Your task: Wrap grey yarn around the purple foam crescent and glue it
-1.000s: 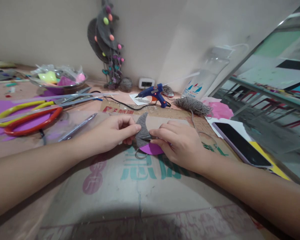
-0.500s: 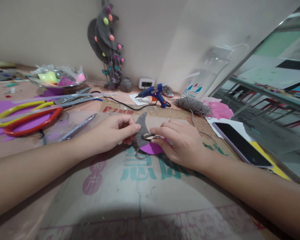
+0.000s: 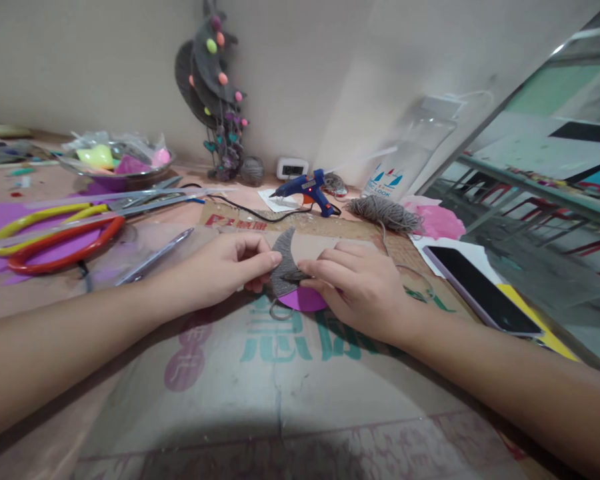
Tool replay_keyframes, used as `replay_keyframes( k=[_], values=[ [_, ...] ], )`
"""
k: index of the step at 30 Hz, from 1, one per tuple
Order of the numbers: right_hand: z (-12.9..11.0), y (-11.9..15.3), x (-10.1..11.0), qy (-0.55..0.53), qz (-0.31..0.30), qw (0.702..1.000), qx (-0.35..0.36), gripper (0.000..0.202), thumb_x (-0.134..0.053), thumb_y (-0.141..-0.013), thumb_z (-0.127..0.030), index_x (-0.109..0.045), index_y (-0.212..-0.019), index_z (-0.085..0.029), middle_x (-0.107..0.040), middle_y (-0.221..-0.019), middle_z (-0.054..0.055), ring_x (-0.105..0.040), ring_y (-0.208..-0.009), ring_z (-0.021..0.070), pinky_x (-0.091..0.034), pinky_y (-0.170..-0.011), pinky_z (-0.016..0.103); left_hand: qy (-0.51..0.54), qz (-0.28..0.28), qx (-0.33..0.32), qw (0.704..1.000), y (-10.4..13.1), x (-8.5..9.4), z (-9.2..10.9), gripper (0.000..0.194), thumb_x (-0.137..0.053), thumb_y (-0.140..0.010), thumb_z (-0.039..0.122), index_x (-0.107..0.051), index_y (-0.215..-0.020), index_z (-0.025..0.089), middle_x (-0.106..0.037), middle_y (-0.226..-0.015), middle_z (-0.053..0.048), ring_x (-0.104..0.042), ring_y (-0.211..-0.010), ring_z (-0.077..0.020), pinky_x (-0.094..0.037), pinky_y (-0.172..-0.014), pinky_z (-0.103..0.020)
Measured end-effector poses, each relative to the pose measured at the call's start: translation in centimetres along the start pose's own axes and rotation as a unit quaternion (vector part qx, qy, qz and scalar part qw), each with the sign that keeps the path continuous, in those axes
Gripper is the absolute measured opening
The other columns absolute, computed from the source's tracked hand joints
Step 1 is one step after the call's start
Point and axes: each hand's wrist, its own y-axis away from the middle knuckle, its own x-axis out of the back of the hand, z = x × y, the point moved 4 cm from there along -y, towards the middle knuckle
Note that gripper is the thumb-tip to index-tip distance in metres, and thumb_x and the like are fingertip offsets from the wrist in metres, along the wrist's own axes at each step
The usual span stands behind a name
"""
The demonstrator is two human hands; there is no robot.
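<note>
A crescent piece wrapped in grey yarn, with a purple uncovered part at its lower right, is held just above the cardboard. My left hand pinches its left edge between thumb and fingers. In my right hand a small dark metallic tool is pinched, its tip lying against the grey yarn. A loop of loose yarn hangs below the crescent.
Behind stand a blue glue gun, grey yarn skein, white timer and clear bottle. Red-handled scissors, a pen and a bowl lie left; a phone rests right.
The small tool has turned slightly in my right hand and shows darker against the yarn. My left hand keeps its pinch on the crescent.
</note>
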Motion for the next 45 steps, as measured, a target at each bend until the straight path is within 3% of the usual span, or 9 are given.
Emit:
replay_keyframes(
  k=[6,27,33,36,40,42,45],
  values=[
    [0.2,0.1,0.4,-0.047,0.020,0.997,-0.050,0.018,-0.051,-0.088,-0.026,-0.061,-0.098,-0.014,-0.059,-0.075,0.003,-0.050,-0.069,0.0149,-0.036,-0.063,0.028,-0.006,0.004,-0.006,1.000,0.0,0.2,0.1,0.029,-0.049,-0.087,0.036,-0.048,-0.065,0.017,-0.052,-0.055,0.005,-0.048,-0.053,-0.0073,-0.037,-0.051,-0.019],
    [-1.8,-0.9,0.8,0.114,-0.043,0.992,0.022,0.017,-0.047,-0.089,-0.020,-0.063,-0.093,-0.015,-0.059,-0.072,0.003,-0.045,-0.066,0.0178,-0.030,-0.058,0.033,-0.041,0.016,-0.006,0.999,0.2,0.0,0.5,0.033,-0.048,-0.087,0.038,-0.046,-0.063,0.017,-0.051,-0.055,0.004,-0.046,-0.051,-0.0076,-0.036,-0.050,-0.020],
    [-1.9,-0.9,0.9,0.108,-0.040,0.992,0.044,0.020,-0.043,-0.092,-0.019,-0.062,-0.094,-0.016,-0.059,-0.071,0.003,-0.046,-0.066,0.0167,-0.030,-0.058,0.032,-0.044,0.013,-0.004,0.999,0.2,0.0,0.6,0.033,-0.047,-0.088,0.037,-0.047,-0.063,0.017,-0.050,-0.054,0.005,-0.046,-0.050,-0.0076,-0.035,-0.050,-0.020],
    [-1.3,-0.9,1.1,0.024,-0.007,1.000,-0.010,0.017,-0.047,-0.091,-0.024,-0.060,-0.097,-0.015,-0.061,-0.074,0.003,-0.051,-0.067,0.0154,-0.035,-0.061,0.029,-0.029,0.010,-0.010,0.999,0.2,0.1,0.6,0.032,-0.048,-0.088,0.038,-0.047,-0.064,0.017,-0.051,-0.056,0.004,-0.046,-0.051,-0.0078,-0.035,-0.051,-0.020],
    [0.8,-0.4,1.0,-0.121,0.029,0.977,-0.175,0.026,-0.059,-0.082,-0.032,-0.058,-0.104,-0.017,-0.063,-0.077,0.002,-0.055,-0.063,0.0130,-0.038,-0.058,0.025,0.008,0.016,-0.006,1.000,0.1,0.1,0.4,0.031,-0.047,-0.088,0.038,-0.048,-0.066,0.017,-0.051,-0.056,0.004,-0.046,-0.051,-0.0079,-0.035,-0.052,-0.021],
    [1.7,-0.2,0.6,-0.154,0.012,0.964,-0.216,0.023,-0.062,-0.079,-0.025,-0.062,-0.101,-0.019,-0.066,-0.079,0.001,-0.057,-0.064,0.0128,-0.039,-0.058,0.024,0.034,0.021,-0.004,0.999,0.0,0.1,0.2,0.031,-0.048,-0.088,0.039,-0.048,-0.067,0.017,-0.050,-0.057,0.004,-0.046,-0.051,-0.0078,-0.035,-0.051,-0.020],
    [2.2,-0.1,-0.1,-0.173,-0.035,0.959,-0.222,0.023,-0.059,-0.074,-0.011,-0.069,-0.092,-0.021,-0.068,-0.081,0.001,-0.059,-0.071,0.0140,-0.040,-0.063,0.024,0.059,0.039,-0.007,0.998,0.0,0.2,-0.1,0.031,-0.049,-0.087,0.040,-0.047,-0.067,0.017,-0.050,-0.057,0.004,-0.046,-0.052,-0.0077,-0.036,-0.052,-0.020]
  ],
)
